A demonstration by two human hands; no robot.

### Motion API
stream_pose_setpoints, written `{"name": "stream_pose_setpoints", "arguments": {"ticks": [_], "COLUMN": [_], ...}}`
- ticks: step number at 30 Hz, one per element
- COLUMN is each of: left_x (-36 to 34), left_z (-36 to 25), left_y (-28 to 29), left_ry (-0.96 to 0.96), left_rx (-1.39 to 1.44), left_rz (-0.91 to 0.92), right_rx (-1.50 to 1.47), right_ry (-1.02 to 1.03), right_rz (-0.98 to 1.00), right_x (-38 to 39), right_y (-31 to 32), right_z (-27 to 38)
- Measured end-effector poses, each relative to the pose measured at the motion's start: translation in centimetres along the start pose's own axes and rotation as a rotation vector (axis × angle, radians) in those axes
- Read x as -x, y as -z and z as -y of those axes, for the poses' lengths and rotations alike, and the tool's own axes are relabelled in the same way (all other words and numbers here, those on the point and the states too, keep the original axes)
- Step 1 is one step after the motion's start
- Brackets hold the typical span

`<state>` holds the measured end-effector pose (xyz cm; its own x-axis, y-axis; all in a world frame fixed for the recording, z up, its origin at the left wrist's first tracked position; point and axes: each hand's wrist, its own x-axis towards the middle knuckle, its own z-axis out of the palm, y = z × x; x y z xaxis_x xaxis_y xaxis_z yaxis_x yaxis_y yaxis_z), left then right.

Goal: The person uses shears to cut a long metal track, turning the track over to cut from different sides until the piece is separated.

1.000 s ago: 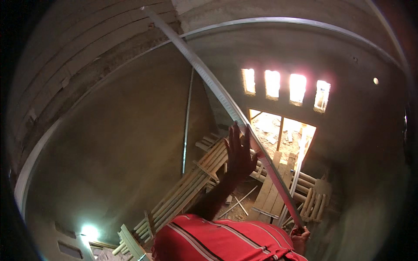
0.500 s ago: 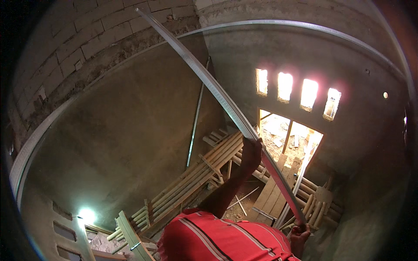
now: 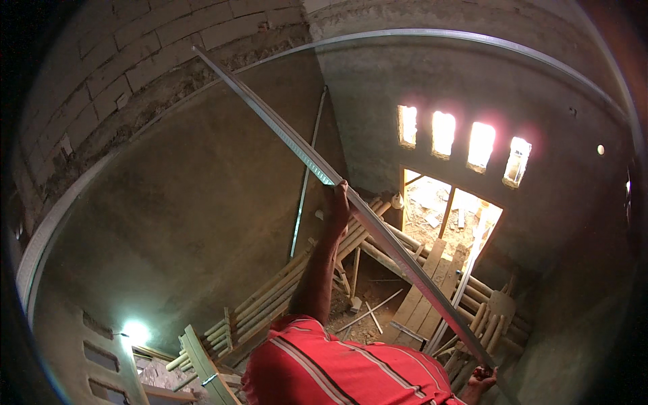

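Observation:
A long, light metal profile (image 3: 266, 115) slants across the view, its far end high by the left wall and its near part running down to the lower right. About midway along, my left hand (image 3: 342, 202) is closed around it, arm stretched out. Lower down, my right hand (image 3: 480, 378) grips the same profile near its lower part, fingers curled. Red striped cloth of my shirt (image 3: 351, 368) fills the bottom middle.
A metal track (image 3: 418, 32) runs along the walls high up. Below stand bamboo poles (image 3: 270, 297) and wooden planks (image 3: 422, 297). Another metal strip (image 3: 307, 172) leans on the left wall. A doorway (image 3: 452, 209) opens beyond, and a lit lamp (image 3: 136, 333) is at lower left.
The metal profile has swung left at its far end. My left hand has moved left and up with it, and my right hand has shifted slightly right and down.

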<state>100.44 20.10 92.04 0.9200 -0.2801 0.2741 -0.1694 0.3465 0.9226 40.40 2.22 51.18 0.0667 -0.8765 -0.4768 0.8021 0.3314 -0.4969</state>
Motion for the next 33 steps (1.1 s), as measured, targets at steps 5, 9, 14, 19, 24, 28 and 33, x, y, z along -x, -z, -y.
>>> {"name": "stream_pose_setpoints", "arguments": {"ticks": [5, 9, 14, 19, 24, 28, 33], "left_x": [-1.7, -2.9, -3.1, -5.0, -5.9, -8.2, -10.5], "left_z": [0.2, 1.0, 1.5, 3.0, 2.9, 2.9, 2.8], "left_y": [2.6, 4.3, 5.7, 8.1, 8.3, 9.2, 8.6], "left_ry": [0.107, 0.136, 0.15, 0.112, 0.069, 0.074, 0.072], "left_rx": [0.107, 0.139, 0.048, 0.189, 0.464, 0.455, 0.382], "left_rz": [0.035, 0.073, 0.13, 0.231, 0.179, 0.129, 0.106], "right_rx": [-0.05, -0.033, 0.059, -0.037, 0.028, -0.018, 0.206], "right_ry": [-0.008, -0.006, 0.045, -0.063, 0.071, 0.226, 0.641], "right_rz": [-0.203, -0.075, 0.171, 0.658, 0.43, 0.432, 0.487], "right_x": [4.1, 4.6, 5.0, 4.9, 6.9, 9.0, 13.3], "right_y": [-7.5, -9.3, -10.9, -12.4, -14.9, -18.6, -25.0], "right_z": [-1.6, -1.8, -2.5, -2.4, -2.1, -2.6, -0.2]}}
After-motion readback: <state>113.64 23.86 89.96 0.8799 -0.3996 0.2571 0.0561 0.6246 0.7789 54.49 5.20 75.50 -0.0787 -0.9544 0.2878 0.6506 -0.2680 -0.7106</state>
